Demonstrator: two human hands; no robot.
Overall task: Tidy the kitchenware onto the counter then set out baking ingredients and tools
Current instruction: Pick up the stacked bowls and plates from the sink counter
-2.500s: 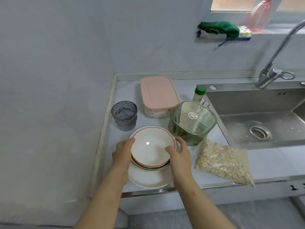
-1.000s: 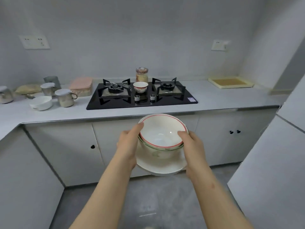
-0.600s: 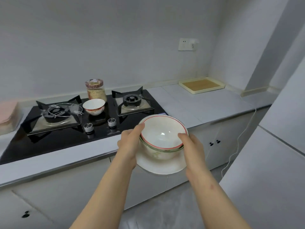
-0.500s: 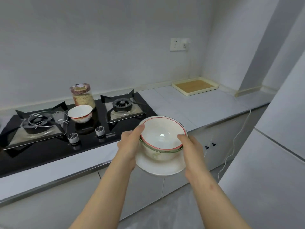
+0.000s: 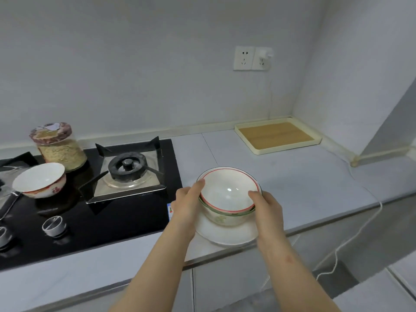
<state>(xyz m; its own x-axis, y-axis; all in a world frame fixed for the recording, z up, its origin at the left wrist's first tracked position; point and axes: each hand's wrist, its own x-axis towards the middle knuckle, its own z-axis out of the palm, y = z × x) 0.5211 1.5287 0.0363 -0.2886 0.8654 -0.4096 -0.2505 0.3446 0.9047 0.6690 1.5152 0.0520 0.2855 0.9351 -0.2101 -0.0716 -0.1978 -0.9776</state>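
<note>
The grey bench [image 5: 292,176] runs from nine to three o'clock and meets the wall corner at two o'clock. A black gas hob [image 5: 90,221] is set into it at nine o'clock. A cream tray [image 5: 286,150] with a tan floor sits in the far corner at one o'clock.

At the centre, just beside the hob's right edge, we hold a stack [image 5: 227,212] over the front of the bench. It is a white plate [image 5: 225,236] at the bottom, a green-rimmed bowl [image 5: 225,218] on it, and a red-rimmed bowl [image 5: 227,192] nested inside that. Whether the plate touches the bench or hangs just above it, we cannot tell.

Our left hand [image 5: 188,203] clasps the stack at its nine o'clock side, thumb hooked on the top bowl's rim. Our right hand [image 5: 266,206] clasps it at three o'clock likewise. The fingers of both are hidden underneath.

On the hob at ten o'clock stand a lidded jar [image 5: 59,149] of pale grains and, just beside it, a small white bowl [image 5: 38,179] with red flowers. A double wall socket [image 5: 252,57] is at twelve o'clock.
</note>
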